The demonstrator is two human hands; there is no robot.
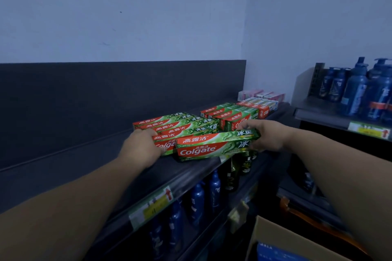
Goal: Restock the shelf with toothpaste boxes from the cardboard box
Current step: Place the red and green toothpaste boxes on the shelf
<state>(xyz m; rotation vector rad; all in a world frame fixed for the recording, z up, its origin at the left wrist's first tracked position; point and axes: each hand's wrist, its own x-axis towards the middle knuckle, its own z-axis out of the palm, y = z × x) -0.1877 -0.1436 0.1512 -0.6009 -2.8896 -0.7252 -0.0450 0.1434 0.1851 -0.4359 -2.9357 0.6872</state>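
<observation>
A red and green Colgate toothpaste box point(214, 146) lies at the front edge of the dark top shelf point(89, 161). My right hand point(267, 136) grips its right end. My left hand point(141, 147) rests against the left end of a row of several matching toothpaste boxes point(178, 126) lying side by side just behind it; its fingertips touch the frontmost box of that row. The open cardboard box point(275, 237) stands at the bottom right, with a blue item inside.
More green toothpaste boxes point(230, 114) and pink and white boxes point(261, 96) lie further right on the shelf. Blue bottles point(197, 199) fill the shelf below. Another rack with blue bottles point(358, 91) stands at right. Yellow price tags point(152, 205) line the shelf edge.
</observation>
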